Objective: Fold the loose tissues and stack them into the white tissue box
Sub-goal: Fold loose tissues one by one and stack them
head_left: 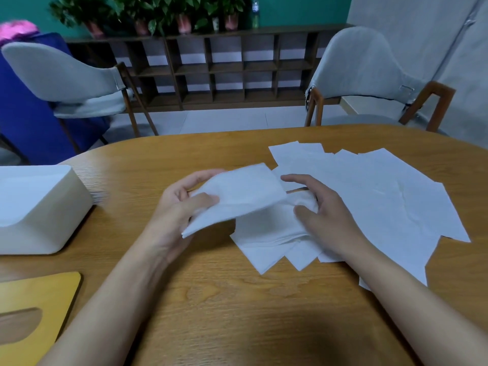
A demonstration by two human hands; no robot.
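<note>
Above the middle of the wooden table [211,299], the left hand [177,207] pinches a folded tissue [243,191]. The right hand [324,212], fingers relaxed, touches loose tissues [383,196] spread toward the right edge. The white tissue box [39,207] sits at the left edge.

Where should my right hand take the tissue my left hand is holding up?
Probably pinch the tissue at its free right edge, coming from the right. The left hand grips its left side, so that edge is lifted clear of the pile, right beside the right hand.
</note>
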